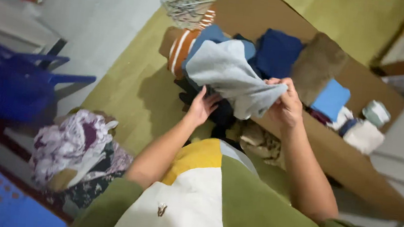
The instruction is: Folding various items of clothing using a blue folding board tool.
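At far left a loose heap of patterned clothes (72,150) lies on the floor, unfolded as far as I can judge; my left hand (202,104) is spread flat under the grey cloth (230,74), and my right hand (286,104) pinches its edge, holding it up over the cardboard sheet (355,163); to the right, folded pieces already sit there in a row: a navy one (277,51), a brown one (318,63), a light blue one (331,99), then pale rolled items (365,134); so part looks done.
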